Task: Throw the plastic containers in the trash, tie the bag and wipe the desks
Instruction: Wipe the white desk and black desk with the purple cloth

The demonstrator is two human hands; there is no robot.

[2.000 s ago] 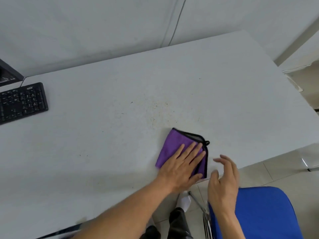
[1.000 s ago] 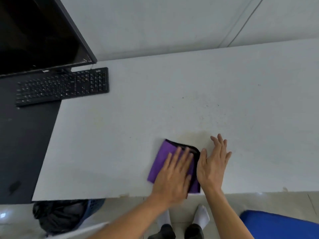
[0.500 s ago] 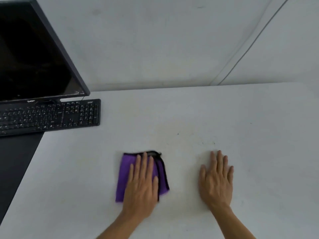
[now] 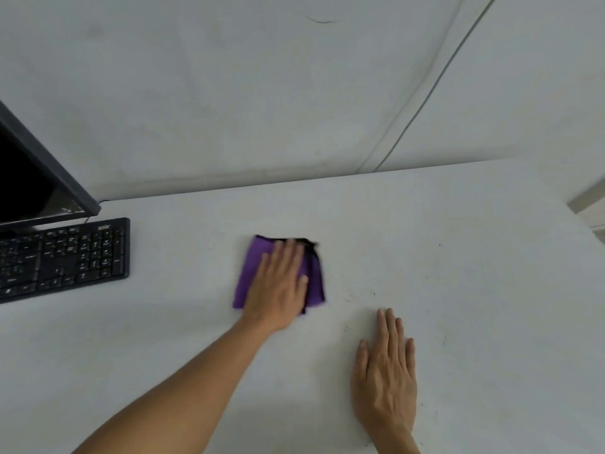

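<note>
Head: left hand (image 4: 278,286) flat on cloth (image 4: 247,276) amid desk (image 4: 458,257), keyboard (image 4: 65,257) well apart

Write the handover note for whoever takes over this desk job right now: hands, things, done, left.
Left hand: flat on the purple cloth, pressing it onto the white desk, to the right of the keyboard and monitor.
Right hand: flat on the bare desk, holding nothing.
Done: cannot tell. No containers or trash bag are in view.
Left: dark specks show on the desk between the cloth and the right hand, and more farther right. Wipe there, then probably the strip near the keyboard. Check the trash and bag yourself.
</note>
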